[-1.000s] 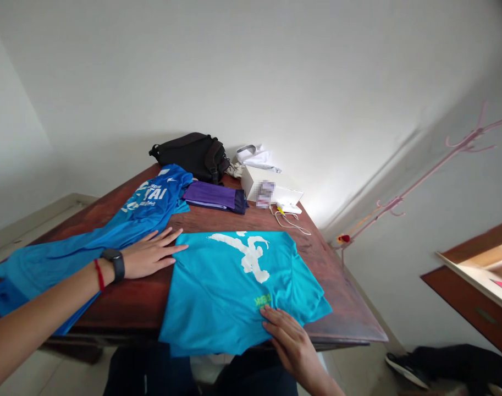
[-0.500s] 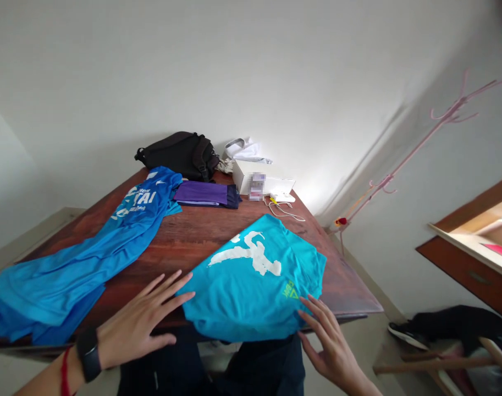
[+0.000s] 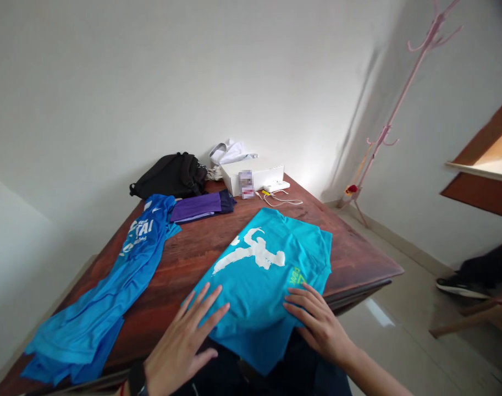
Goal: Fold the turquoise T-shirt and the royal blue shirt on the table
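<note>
The left hand [image 3: 180, 352] and right hand [image 3: 316, 322] lie open, fingers spread, on the turquoise T-shirt [image 3: 267, 286], flattening it where it overhangs the wooden table [image 3: 358, 258].

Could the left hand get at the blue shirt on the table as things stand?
Probably yes: only the wooden tabletop lies between the left hand and the blue shirt, so nothing seems in the way.

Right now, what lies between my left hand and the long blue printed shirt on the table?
In the head view, only bare reddish-brown wooden tabletop lies between your left hand and the long blue printed shirt.
</note>
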{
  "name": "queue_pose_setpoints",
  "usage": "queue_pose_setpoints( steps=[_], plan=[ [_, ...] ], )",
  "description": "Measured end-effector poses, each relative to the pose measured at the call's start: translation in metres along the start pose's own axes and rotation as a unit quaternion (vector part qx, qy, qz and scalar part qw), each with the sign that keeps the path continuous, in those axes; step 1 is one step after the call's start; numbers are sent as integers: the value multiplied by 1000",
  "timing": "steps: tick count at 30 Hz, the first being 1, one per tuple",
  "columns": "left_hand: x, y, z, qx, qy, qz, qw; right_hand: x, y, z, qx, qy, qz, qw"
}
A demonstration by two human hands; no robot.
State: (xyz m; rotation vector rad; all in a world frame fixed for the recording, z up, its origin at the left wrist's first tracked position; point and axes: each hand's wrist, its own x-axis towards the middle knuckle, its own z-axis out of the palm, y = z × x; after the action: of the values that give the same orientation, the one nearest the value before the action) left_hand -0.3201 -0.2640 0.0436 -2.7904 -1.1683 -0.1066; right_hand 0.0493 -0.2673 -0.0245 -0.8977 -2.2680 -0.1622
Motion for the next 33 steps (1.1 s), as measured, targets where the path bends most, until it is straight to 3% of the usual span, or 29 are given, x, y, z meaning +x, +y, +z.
queue_pose_setpoints(
  steps=[3, 5, 8, 11, 17, 21, 26, 33],
  plan=[
    [21, 12, 10, -33, 3, -7, 999, 28, 6, -8, 92, 44, 34, 994],
    [32, 16, 22, -52, 14, -28, 998, 46, 10, -6, 116, 56, 103, 986],
    [39, 17, 34, -77, 23, -41, 996, 67, 16, 1, 145, 26, 239, 960],
    [39, 16, 32, -113, 23, -62, 991, 78, 22, 7, 180, -1, 301, 936],
    [53, 0, 9, -215, 32, -116, 969, 79, 28, 10, 174, -13, 316, 933],
    [70, -16, 0, -277, 19, -156, 948, 75, 26, 4, 154, -10, 269, 951],
    [82, -26, -17, -330, -24, -133, 934, 75, 20, -7, 156, -98, 181, 966],
    [88, -37, -22, -387, -51, -126, 912, 76, 24, -7, 137, -179, 167, 960]
  ],
)
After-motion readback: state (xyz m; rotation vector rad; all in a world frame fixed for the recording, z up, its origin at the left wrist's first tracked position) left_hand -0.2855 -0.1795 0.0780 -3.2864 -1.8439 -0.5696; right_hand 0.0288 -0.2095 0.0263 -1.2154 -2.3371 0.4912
